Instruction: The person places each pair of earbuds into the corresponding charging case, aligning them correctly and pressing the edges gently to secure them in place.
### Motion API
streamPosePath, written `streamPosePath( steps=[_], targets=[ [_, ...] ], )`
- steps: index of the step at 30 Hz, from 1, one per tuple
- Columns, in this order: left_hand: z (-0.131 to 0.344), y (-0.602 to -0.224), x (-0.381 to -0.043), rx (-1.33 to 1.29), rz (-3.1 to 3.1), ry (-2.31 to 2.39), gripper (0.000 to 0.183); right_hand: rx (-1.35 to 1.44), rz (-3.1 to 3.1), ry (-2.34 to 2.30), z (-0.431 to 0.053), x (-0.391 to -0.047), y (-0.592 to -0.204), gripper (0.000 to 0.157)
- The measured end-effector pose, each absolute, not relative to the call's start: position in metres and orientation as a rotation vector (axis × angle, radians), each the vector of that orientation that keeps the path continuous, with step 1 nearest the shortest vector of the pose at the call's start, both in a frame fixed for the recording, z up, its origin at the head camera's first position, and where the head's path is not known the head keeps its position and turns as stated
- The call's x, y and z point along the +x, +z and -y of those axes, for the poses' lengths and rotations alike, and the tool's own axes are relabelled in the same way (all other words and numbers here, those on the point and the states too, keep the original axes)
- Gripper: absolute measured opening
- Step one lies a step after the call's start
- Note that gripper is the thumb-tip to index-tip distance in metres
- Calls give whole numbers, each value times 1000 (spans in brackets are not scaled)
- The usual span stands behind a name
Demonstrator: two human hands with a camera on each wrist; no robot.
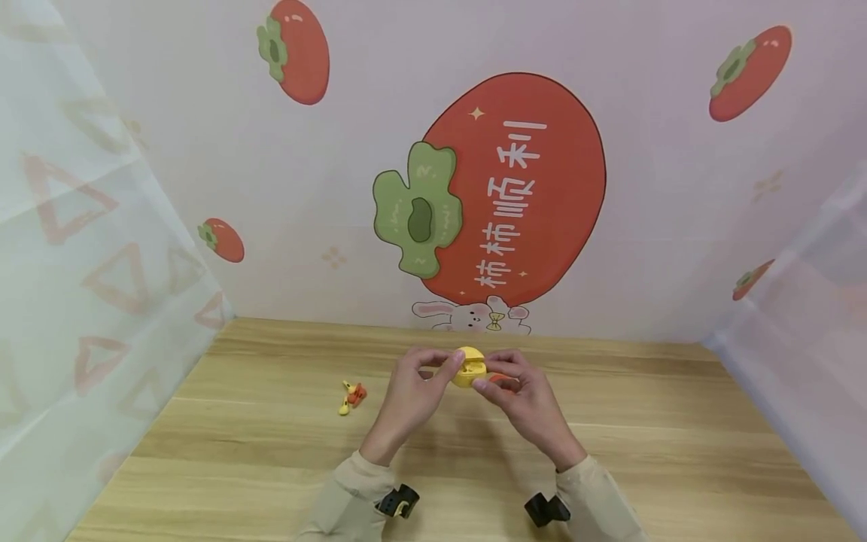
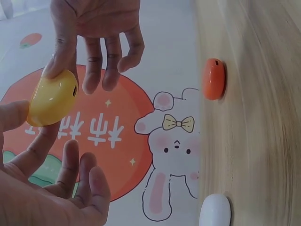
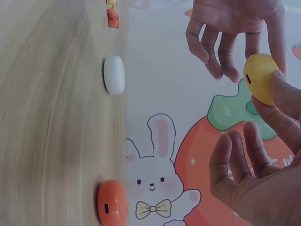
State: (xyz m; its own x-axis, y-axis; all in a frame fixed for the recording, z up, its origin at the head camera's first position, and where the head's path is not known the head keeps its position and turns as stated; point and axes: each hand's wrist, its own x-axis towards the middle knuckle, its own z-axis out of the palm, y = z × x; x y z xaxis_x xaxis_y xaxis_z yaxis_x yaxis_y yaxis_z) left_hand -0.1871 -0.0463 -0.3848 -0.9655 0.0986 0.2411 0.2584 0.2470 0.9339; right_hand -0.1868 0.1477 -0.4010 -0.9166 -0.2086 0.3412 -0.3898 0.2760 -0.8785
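A yellow earbud charging case (image 1: 466,381) is held up between both hands, its lid tipped up in the head view. My left hand (image 1: 415,391) pinches its left side with thumb and finger. On the other side, the thumb and finger of my right hand (image 1: 533,403) grip it. Both wrist views show the rounded yellow shell with a small dark port; the remaining fingers are spread loosely below it. Within the case, the head view shows a yellow interior, its details too small to make out.
An orange charging case (image 2: 214,80) lies on the wooden table behind my right hand. Left of it is a white case (image 3: 114,75), hidden by my left hand in the head view. Loose orange earbuds (image 1: 358,394) and yellow earbuds (image 1: 344,407) lie farther left. A printed backdrop (image 1: 325,188) rises at the table's back.
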Motion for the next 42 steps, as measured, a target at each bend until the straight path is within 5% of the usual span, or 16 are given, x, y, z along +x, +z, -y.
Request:
streamPosePath(
  steps=[17,42],
  targets=[
    [55,-384,-191,-314,2438,-1839,41,578,2393,1733,-151,-189,-402,28],
    [157,-379,-210,-278,2561,-1412,33,457,2424,1713,-158,-193,-400,29]
  ],
)
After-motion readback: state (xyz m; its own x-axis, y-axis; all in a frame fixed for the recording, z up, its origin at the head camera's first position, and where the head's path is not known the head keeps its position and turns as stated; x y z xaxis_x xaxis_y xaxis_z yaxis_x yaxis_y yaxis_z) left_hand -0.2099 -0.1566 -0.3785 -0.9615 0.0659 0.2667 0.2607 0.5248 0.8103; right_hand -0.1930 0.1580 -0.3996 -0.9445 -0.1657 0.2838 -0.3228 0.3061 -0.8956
